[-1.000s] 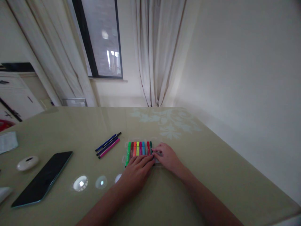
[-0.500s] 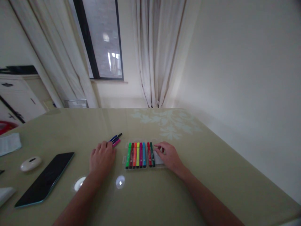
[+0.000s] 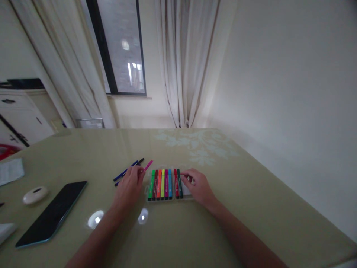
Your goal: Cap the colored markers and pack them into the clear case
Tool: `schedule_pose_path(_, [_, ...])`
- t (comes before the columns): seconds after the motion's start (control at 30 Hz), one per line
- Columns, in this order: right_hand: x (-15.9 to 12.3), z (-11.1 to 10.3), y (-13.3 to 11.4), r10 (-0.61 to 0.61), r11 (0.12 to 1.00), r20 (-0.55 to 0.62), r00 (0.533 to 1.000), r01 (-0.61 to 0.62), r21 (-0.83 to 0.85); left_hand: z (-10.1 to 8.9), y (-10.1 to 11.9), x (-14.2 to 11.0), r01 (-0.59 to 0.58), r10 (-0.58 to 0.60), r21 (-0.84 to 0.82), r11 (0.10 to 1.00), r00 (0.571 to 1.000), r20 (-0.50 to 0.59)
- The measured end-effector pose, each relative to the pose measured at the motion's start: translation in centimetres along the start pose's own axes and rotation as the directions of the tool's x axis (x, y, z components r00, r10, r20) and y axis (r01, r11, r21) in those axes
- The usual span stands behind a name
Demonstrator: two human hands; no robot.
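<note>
My left hand [image 3: 130, 186] pinches a pink marker [image 3: 148, 165], which points up and to the right beside the clear case. Under and behind that hand lie a blue marker [image 3: 125, 171] and a black-tipped marker [image 3: 141, 161]. The open plastic marker case [image 3: 160, 201] lies flat. Its left half holds several coloured markers, among them a green marker [image 3: 151, 185] and a light blue marker [image 3: 170, 185]. In the right half are a red marker [image 3: 176, 184] and a dark green marker [image 3: 180, 184]. My right hand [image 3: 197, 185] is curled over that half, fingertips by the dark green marker; its grip is unclear.
To the left lie a dark-screened tablet [image 3: 52, 212], a white oval object [image 3: 35, 195] and a pale sheet [image 3: 11, 173]. A wall [image 3: 292, 111] runs along the table's right side. Curtains [image 3: 186, 67] and a window [image 3: 122, 48] stand beyond the far edge.
My left hand has moved right and lifted the pink marker from beside the blue and black-tipped ones, which now show more fully. My right hand stays almost where it was.
</note>
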State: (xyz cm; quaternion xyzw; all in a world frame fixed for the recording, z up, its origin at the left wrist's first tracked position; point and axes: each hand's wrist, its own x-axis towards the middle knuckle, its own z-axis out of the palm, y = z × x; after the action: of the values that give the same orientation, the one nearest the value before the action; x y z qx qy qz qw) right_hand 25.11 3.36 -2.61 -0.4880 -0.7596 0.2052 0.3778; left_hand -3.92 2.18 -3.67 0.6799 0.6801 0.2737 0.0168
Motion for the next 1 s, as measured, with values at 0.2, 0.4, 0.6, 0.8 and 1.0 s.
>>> schedule_pose_path(0.2, [-0.5, 0.7, -2.3, 0.081, 0.874, 0.109, 0.991, -0.123, 0.47, 0.8, 6.1, -2.9, -0.327, 0.278, -0.448, 0.832, 0.945, -0.174])
schedule_pose_path(0.4, [-0.3, 0.8, -3.0, 0.193, 0.673, 0.184, 0.964, -0.266, 0.69, 2.1, 7.6, -4.5, -0.475, 0.409, -0.465, 0.747, 0.88, -0.241])
schedule_pose_path(0.6, [0.1, 0.6, -2.2, 0.342, 0.583, 0.128, 0.931, -0.317, 0.748, 2.4, 6.9, -4.4, -0.535, 0.513, -0.468, 0.703, 0.838, -0.188])
schedule_pose_path(0.8, [0.2, 0.4, -1.7, 0.321, 0.567, 0.156, 0.934, -0.321, 0.759, 2.4, 7.1, -4.7, -0.512, 0.481, -0.459, 0.726, 0.855, -0.193])
schedule_pose_path(1.0, [0.3, 0.2, -1.8, 0.3, 0.548, 0.175, 0.938, -0.32, 0.773, 2.4, 6.8, -4.5, -0.566, 0.514, -0.403, 0.719, 0.823, -0.24])
